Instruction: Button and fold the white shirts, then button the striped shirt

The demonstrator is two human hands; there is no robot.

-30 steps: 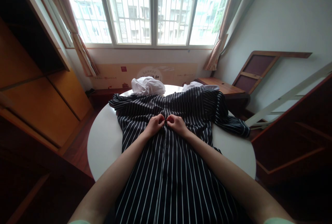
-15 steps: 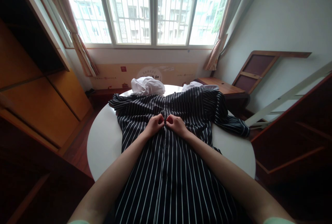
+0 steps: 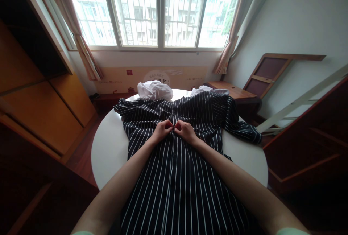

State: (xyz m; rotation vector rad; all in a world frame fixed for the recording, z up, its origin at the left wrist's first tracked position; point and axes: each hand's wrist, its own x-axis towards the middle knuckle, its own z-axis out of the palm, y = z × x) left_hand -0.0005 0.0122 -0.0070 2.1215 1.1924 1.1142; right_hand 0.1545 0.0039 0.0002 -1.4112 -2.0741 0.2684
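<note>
A dark shirt with thin white stripes (image 3: 176,177) lies spread over a round white table (image 3: 108,148), its sleeves hanging off at left and right. My left hand (image 3: 162,130) and my right hand (image 3: 185,130) meet at the shirt's centre front. Both have curled fingers pinching the cloth along the front opening, thumbs close together. What exactly sits between the fingertips is too small to make out.
White crumpled cloth (image 3: 154,90) lies at the table's far edge, with more white cloth (image 3: 206,90) to its right. Wooden cabinets (image 3: 40,100) stand at left. A low wooden table (image 3: 233,91) and leaning frames (image 3: 272,71) stand at right, with a window (image 3: 160,10) ahead.
</note>
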